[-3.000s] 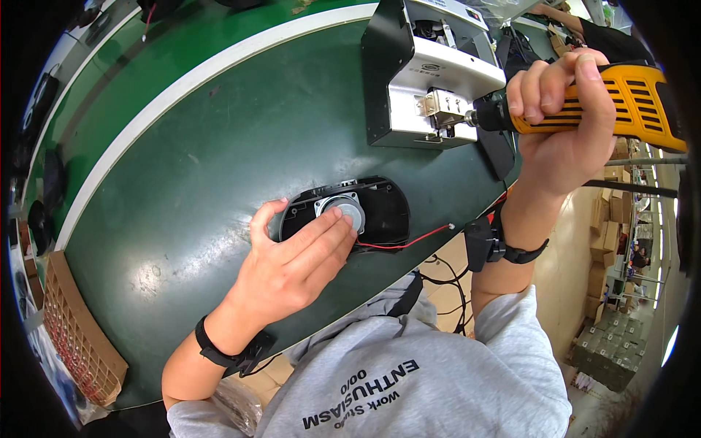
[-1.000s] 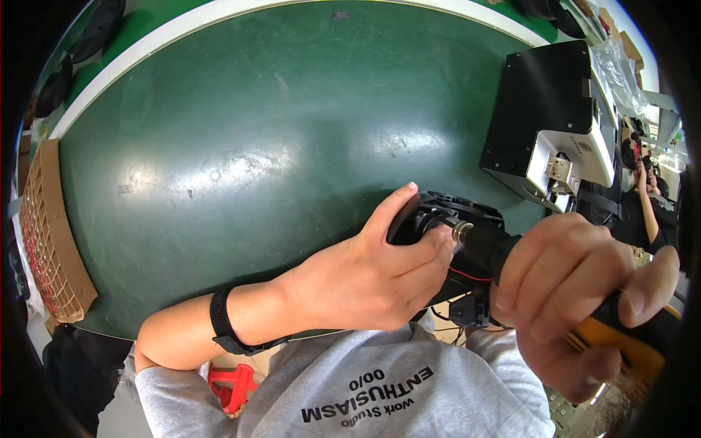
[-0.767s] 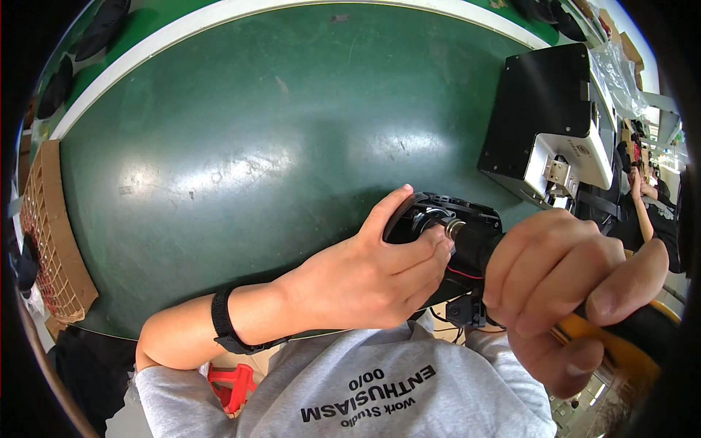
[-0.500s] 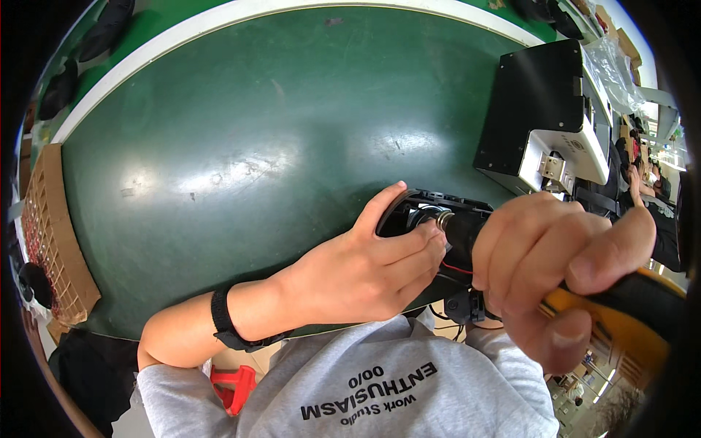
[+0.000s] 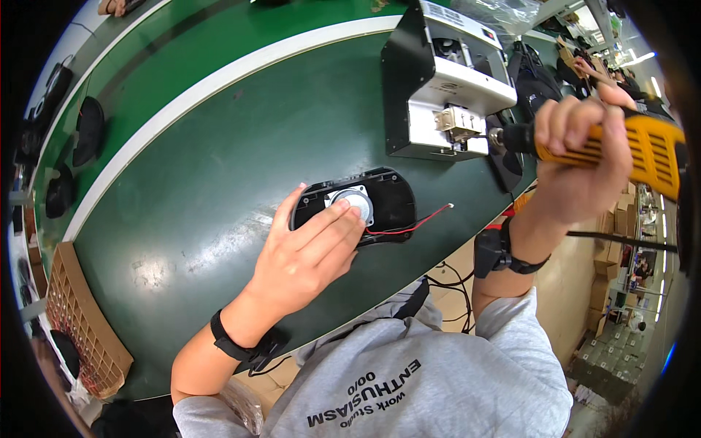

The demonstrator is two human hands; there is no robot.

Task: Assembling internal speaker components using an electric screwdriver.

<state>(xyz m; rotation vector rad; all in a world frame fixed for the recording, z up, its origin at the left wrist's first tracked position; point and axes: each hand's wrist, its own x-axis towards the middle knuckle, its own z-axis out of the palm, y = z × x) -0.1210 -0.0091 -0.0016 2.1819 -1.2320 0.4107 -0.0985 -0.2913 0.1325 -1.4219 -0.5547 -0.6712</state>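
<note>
A black oval plastic housing (image 5: 394,201) lies hollow side up on the green table. Inside it sits a round speaker (image 5: 360,195) with a silver back, and a red and black wire (image 5: 431,218) trails out over the rim to a small white connector. My left hand (image 5: 303,259) presses its fingertips onto the speaker while one finger hooks the housing's left end. My right hand (image 5: 580,150) is wrapped round a yellow and black power screwdriver (image 5: 650,150). The tool's tip points left, at the metal outlet block (image 5: 460,120) of the screw feeder; whether they touch I cannot tell.
The black and white screw feeder (image 5: 445,91) stands at the table's far right. At the left edge is a brown partitioned cardboard tray (image 5: 84,321). Beyond a white rail, black oval parts (image 5: 89,131) lie on a green surface. Dark cables (image 5: 456,285) hang below the near edge.
My right hand has carried the screwdriver from the speaker, up and away to the screw feeder. The left hand stays on the speaker. The whole view has swung to the right.
</note>
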